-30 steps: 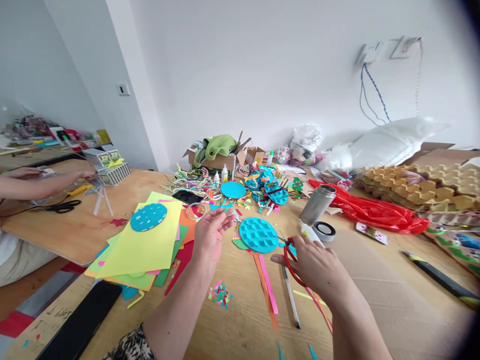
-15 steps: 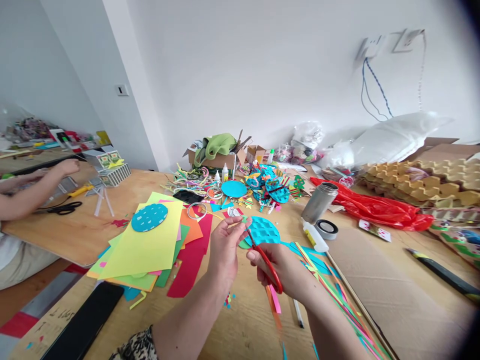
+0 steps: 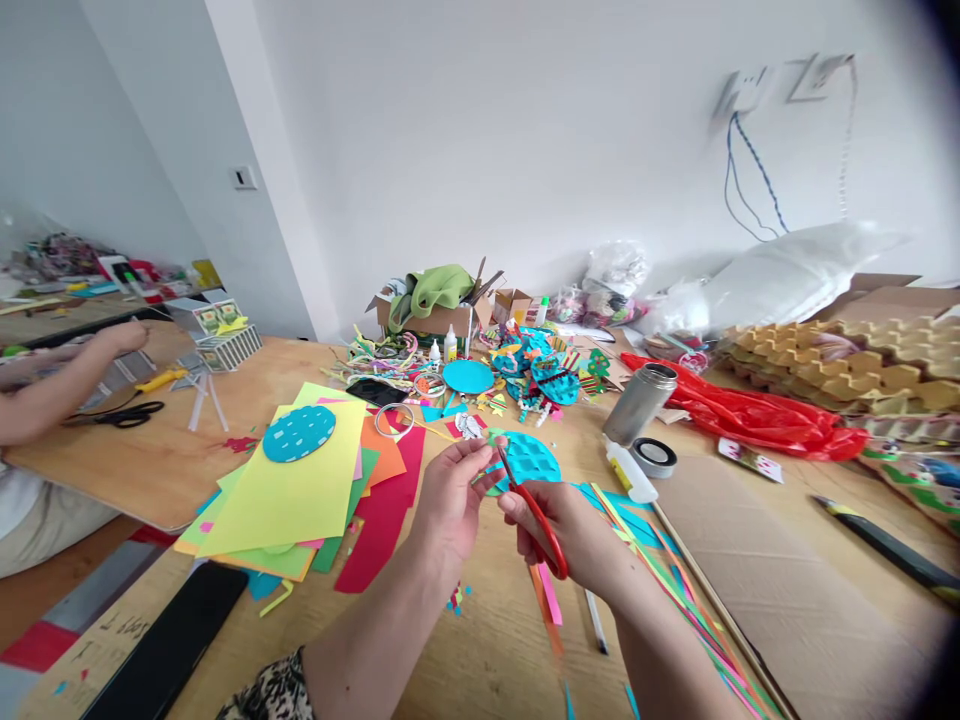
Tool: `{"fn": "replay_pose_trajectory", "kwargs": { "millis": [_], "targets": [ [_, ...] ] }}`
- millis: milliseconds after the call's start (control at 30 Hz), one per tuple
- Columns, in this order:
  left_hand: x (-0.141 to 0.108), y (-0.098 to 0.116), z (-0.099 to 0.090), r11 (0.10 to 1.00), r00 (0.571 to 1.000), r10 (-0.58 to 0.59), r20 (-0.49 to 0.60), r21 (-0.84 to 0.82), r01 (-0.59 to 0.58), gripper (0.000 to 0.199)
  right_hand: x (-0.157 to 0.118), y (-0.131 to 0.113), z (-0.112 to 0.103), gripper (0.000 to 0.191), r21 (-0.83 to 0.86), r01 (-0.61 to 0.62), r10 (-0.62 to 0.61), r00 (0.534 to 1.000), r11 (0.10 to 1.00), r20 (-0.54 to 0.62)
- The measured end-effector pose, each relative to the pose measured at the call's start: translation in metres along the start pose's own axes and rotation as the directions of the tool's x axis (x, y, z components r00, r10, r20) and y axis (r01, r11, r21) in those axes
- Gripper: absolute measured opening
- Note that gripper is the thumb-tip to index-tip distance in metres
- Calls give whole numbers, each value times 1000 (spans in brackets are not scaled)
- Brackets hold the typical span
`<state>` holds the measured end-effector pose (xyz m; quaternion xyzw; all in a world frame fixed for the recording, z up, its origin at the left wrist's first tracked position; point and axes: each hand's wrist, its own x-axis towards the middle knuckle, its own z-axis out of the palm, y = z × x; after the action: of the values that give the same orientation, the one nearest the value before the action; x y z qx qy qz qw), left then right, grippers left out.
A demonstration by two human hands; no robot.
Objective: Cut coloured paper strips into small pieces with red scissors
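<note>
From the head, bare wood on the surface (image 3: 465,650) shows between the arms. Its edge is left of the left hand, past a flat black thing (image 3: 172,640). Cardboard (image 3: 750,570) lies right of the right hand. The left hand (image 3: 454,485) pinches a small green bit (image 3: 493,437), too tiny to tell its shape. The right hand (image 3: 559,520) is curled around red scissors (image 3: 553,548), tips by the left fingers. A bumpy blue circle (image 3: 538,457) lies just past both hands. Farther off, a box (image 3: 431,321) holds green cloth (image 3: 442,288). I can't see inside the silver bottle (image 3: 637,405) past the right hand.
</note>
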<state>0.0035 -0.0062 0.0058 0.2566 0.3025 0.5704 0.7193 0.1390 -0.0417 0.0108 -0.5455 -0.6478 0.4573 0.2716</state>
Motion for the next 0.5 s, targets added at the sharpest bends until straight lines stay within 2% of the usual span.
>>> {"fn": "replay_pose_trajectory", "kwargs": {
  "millis": [200,500],
  "targets": [
    [-2,-2,0,988,991,-132,30,-78,134,15,1,-1,0,44,-21,7,-7,1000,1000,3],
    [-4,-4,3,983,987,-158,17,-93,159,12,-1,-6,-3,44,41,-13,13,1000,999,-7]
  ]
}}
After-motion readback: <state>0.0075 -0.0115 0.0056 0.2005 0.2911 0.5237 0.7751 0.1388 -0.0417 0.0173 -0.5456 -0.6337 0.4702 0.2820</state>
